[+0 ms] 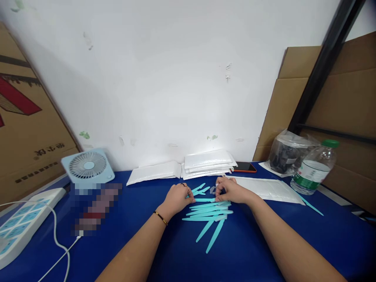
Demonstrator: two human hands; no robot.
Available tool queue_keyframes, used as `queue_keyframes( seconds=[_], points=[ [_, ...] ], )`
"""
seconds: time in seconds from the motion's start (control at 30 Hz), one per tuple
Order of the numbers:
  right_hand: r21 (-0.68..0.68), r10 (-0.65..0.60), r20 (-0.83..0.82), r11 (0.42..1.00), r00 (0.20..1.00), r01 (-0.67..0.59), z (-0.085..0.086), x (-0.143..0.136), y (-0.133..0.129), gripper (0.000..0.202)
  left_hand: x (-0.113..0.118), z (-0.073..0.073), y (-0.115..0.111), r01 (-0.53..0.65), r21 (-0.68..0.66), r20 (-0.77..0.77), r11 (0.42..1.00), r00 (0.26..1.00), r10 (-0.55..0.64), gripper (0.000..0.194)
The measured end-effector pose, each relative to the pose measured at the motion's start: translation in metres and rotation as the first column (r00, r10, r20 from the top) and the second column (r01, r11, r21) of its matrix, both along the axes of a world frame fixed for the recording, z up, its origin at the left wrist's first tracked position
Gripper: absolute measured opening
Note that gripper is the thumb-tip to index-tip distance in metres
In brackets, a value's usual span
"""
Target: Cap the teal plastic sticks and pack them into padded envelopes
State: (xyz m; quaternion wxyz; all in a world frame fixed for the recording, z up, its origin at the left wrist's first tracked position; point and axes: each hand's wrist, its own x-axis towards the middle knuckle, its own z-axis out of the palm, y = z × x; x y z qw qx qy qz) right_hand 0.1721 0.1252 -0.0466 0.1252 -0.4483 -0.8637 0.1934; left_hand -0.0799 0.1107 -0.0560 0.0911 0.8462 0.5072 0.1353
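Between my two hands lies a teal eyebrow razor (203, 200), slim and level. My left hand (177, 199) pinches its left end, with thumb and fingers closed. At its right end, the closed fingers of my right hand (232, 190) hold it by the thumb and fingertips. Just below, a loose pile of matching teal razors (205, 213) lies on the blue table, mostly side by side, and two point down toward me. Several more teal razors (201, 190) lie crossed behind my left fingers, partly hidden. Small clear caps (212, 190) sit beside my right fingers.
White padded mailers (208, 160) are stacked by the wall, with another mailer (267, 188) at right. One teal razor (311, 205) lies beyond it. A phone (245, 167), a water bottle (314, 168), a fan (88, 166) and a power strip (29, 223) surround the work area.
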Motion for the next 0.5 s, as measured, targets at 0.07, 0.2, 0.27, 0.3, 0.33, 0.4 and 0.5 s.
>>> queue_keyframes(
  seconds=[0.07, 0.2, 0.27, 0.3, 0.33, 0.4, 0.5],
  points=[
    [0.004, -0.004, -0.03, 1.0, 1.0, 0.004, 0.0, -0.001, 0.001, 0.025, 0.0, 0.001, 0.001, -0.031, 0.006, 0.006, 0.999, 0.999, 0.031, 0.015],
    [0.036, -0.04, -0.051, 0.998, 0.998, 0.042, 0.002, 0.004, 0.005, 0.025, -0.003, 0.005, 0.003, -0.075, 0.035, -0.002, 0.997, 0.997, 0.075, 0.017],
    [0.053, -0.052, -0.041, 0.997, 0.998, 0.054, 0.0, 0.008, 0.007, 0.024, -0.007, 0.006, 0.004, -0.097, 0.047, -0.018, 0.994, 0.995, 0.098, 0.016],
    [0.065, -0.073, -0.041, 0.995, 0.997, 0.075, -0.001, 0.011, 0.008, 0.024, -0.009, 0.007, 0.005, -0.112, 0.047, -0.027, 0.993, 0.993, 0.114, 0.015],
    [0.079, -0.103, -0.043, 0.991, 0.994, 0.106, -0.002, 0.014, 0.01, 0.025, -0.012, 0.007, 0.005, -0.129, 0.039, -0.035, 0.991, 0.991, 0.131, 0.014],
    [0.106, -0.156, -0.05, 0.981, 0.987, 0.16, -0.003, 0.018, 0.012, 0.026, -0.015, 0.009, 0.006, -0.158, 0.017, -0.045, 0.987, 0.986, 0.159, 0.014],
    [0.115, -0.155, -0.043, 0.981, 0.987, 0.159, 0.0, 0.022, 0.01, 0.026, -0.012, 0.012, 0.002, -0.166, 0.032, -0.03, 0.986, 0.986, 0.167, 0.02]
  ],
)
